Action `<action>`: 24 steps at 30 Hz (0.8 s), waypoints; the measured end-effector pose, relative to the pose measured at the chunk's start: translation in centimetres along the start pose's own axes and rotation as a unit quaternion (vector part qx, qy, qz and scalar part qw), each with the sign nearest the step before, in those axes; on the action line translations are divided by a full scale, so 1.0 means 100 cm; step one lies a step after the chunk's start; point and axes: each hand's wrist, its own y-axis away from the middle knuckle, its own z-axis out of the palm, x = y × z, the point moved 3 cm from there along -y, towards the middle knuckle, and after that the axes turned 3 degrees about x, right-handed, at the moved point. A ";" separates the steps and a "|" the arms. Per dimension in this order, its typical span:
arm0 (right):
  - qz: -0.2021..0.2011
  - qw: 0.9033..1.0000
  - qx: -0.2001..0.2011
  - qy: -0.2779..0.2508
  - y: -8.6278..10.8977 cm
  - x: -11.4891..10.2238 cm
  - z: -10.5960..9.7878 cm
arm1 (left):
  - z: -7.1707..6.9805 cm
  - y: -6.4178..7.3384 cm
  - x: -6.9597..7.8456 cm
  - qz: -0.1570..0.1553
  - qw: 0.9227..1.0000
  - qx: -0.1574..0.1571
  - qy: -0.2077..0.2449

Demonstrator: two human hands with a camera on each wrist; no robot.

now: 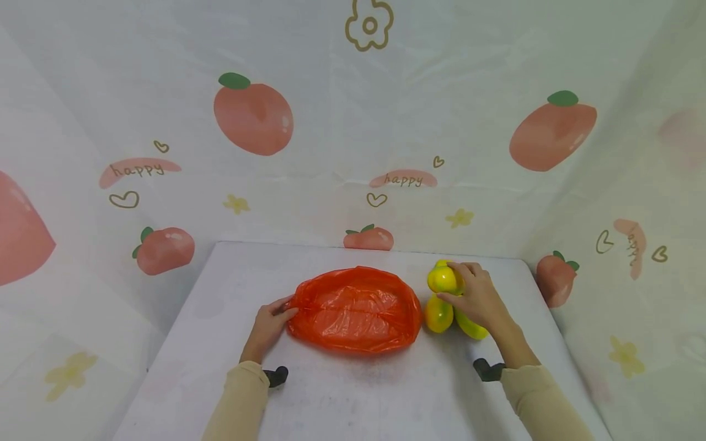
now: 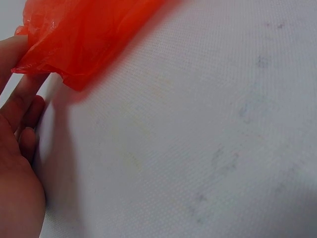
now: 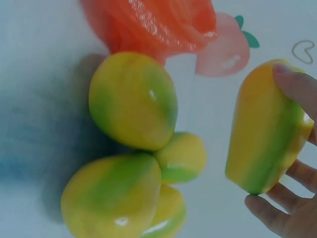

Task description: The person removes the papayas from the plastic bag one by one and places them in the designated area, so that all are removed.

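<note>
An orange-red plastic bag (image 1: 355, 312) is spread wide on the table, its rim raised round a creased middle. At its left end my left hand (image 1: 267, 326) pinches the rim between thumb and fingers; the left wrist view shows the thin film (image 2: 94, 34) between them. My right hand (image 1: 480, 298) grips a glossy yellow-and-green mango-like fruit (image 3: 267, 134), held up off the table to the right of the bag. Below it, more such fruits (image 3: 133, 101) lie bunched together on the table, one (image 1: 439, 315) close to the bag's right end.
The white table (image 1: 193, 367) ends at a pale cloth backdrop (image 1: 331, 141) printed with fruit, hearts and flowers, which also hangs at both sides. Dark wrist-camera mounts (image 1: 276, 376) stick out inward from both wrists.
</note>
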 end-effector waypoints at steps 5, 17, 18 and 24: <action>0.008 1.000 0.008 0.001 0.004 0.011 -0.006 | 0.000 -0.001 -0.001 0.000 1.000 -0.001 0.000; 0.021 0.999 0.030 0.006 0.015 0.038 -0.018 | -0.001 0.002 0.003 -0.011 1.000 -0.004 -0.009; 0.022 0.999 0.032 0.008 0.016 0.040 -0.018 | -0.002 0.002 0.003 -0.012 1.000 -0.003 -0.007; 0.045 0.998 0.027 0.019 0.025 0.058 -0.022 | -0.001 0.001 0.003 -0.013 1.000 -0.009 -0.004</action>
